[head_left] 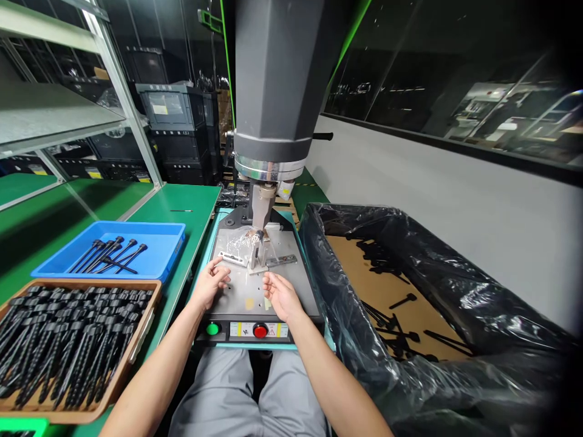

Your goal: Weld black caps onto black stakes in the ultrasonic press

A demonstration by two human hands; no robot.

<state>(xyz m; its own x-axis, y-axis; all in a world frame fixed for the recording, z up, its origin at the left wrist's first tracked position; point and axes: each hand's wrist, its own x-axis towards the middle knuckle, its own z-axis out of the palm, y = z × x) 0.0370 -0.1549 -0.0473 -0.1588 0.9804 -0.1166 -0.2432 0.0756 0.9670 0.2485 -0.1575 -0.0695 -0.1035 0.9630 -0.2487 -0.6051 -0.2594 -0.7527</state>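
Head view, with the fixture (258, 258) as landmark: it stands on a grey plate (241, 297), directly below the horn (263, 206) of a dark machine head (277, 73). A small dark piece shows at its top, just under the horn; whether the 2 touch, I cannot tell. Clear film (241, 238) lies crumpled behind and to the left of the fixture.

2 metal bars flank it: the left bar (233, 259) and the right bar (283, 260).

The left hand (212, 285) is left of the fixture, its index fingertip at the outer end of the left bar, the other fingers loosely curled, thumb apart from the index, nothing held. The right hand (282, 296) is just in front of the fixture, thumb and fingertips drawn close together; whether they pinch anything, I cannot tell.

Nearer than the fixture, on the front panel, sit a green button (212, 328) and a red button (260, 331). Well to its left, a blue tray (157, 258) and a brown tray (157, 290) hold black parts (77, 340). To its right, a plastic-lined bin (319, 267) holds more.
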